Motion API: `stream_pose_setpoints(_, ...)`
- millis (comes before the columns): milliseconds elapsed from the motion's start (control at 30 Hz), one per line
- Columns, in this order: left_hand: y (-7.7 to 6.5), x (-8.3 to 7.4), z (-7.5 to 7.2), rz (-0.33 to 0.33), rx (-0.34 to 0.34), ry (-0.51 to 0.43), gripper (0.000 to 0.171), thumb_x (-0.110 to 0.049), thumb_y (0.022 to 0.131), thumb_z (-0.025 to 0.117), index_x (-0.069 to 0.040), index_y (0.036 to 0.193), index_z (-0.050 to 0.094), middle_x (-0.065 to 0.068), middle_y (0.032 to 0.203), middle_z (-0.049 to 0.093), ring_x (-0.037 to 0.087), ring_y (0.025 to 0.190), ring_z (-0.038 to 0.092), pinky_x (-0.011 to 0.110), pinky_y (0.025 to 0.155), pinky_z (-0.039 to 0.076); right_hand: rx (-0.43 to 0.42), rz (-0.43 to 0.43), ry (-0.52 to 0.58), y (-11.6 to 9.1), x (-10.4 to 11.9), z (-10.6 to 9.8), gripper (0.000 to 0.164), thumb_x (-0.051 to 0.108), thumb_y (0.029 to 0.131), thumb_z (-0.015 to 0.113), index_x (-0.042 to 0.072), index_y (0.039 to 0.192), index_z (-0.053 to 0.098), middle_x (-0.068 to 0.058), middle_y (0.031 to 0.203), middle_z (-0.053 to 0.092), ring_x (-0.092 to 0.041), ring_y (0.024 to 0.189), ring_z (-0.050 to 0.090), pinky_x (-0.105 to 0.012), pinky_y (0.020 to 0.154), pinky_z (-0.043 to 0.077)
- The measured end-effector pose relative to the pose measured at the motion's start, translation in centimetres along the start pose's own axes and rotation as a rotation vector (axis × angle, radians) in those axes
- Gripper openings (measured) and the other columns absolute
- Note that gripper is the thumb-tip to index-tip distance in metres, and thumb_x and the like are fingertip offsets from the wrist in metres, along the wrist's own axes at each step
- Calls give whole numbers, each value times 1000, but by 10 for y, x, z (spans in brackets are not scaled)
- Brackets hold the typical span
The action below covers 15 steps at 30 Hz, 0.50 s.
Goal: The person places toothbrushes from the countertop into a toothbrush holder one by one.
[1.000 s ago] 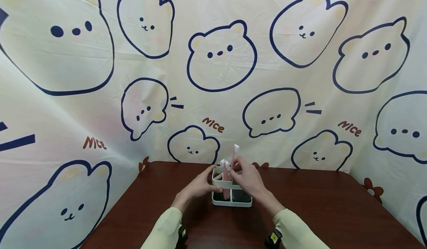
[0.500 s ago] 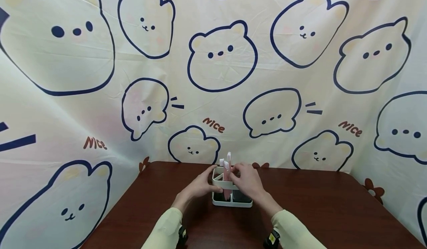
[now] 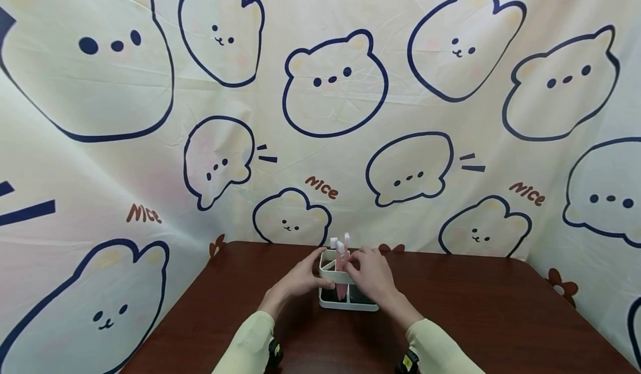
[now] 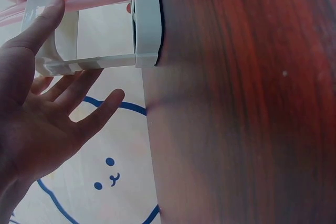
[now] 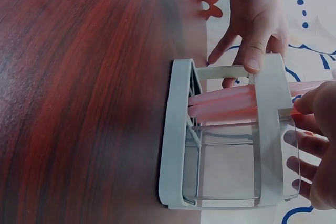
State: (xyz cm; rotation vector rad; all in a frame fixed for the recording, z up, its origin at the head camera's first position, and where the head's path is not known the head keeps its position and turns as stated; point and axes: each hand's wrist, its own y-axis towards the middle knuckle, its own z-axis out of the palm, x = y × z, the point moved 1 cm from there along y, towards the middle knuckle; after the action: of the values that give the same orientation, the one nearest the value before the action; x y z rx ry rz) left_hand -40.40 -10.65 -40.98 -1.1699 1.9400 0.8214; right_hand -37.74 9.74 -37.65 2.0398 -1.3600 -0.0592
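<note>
A white two-tier toothbrush holder [image 3: 349,307] stands at the middle of the table. Several pink toothbrushes [image 5: 226,102] with white heads stand upright in its middle slot, their handles reaching the lower tier. My left hand [image 3: 299,277] grips the holder's left side, thumb on the upper rim and fingers behind. In the left wrist view that hand's little finger [image 4: 102,111] sticks out from the frame. My right hand [image 3: 371,272] is at the upper tier's right side, thumb and forefinger pinching a toothbrush handle. Its other fingers lie behind a clear cup [image 5: 290,156] in the holder.
The dark red-brown wooden table [image 3: 481,313] runs out on both sides of the holder. Behind it hangs a cream cloth [image 3: 333,157] with bear drawings. A dark wrist device [image 3: 274,354] sits at each cuff.
My right hand has brought the pinched toothbrush left and down into the slot beside the others, so its head now stands lower. The left hand stays on the holder.
</note>
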Motion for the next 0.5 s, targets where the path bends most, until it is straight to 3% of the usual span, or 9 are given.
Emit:
stream_pose_setpoints(267,-2,0,0,-9,0,0,94,-29,82,83,-15,156,27,14,146,49,29,121,53,58,108,41,-18,-8,-31,-1,1,1,16,29,89,72,15,87,79,-2,89,68,-21,85,59,-36,71,51)
stream_pose_setpoints(500,-3,-1,0,-15,1,-6,94,-30,82,83,-15,156,27,14,148,47,29,122,52,59,109,40,1,39,-9,0,0,3,16,31,90,72,16,86,77,-1,90,66,-19,86,57,-34,71,51)
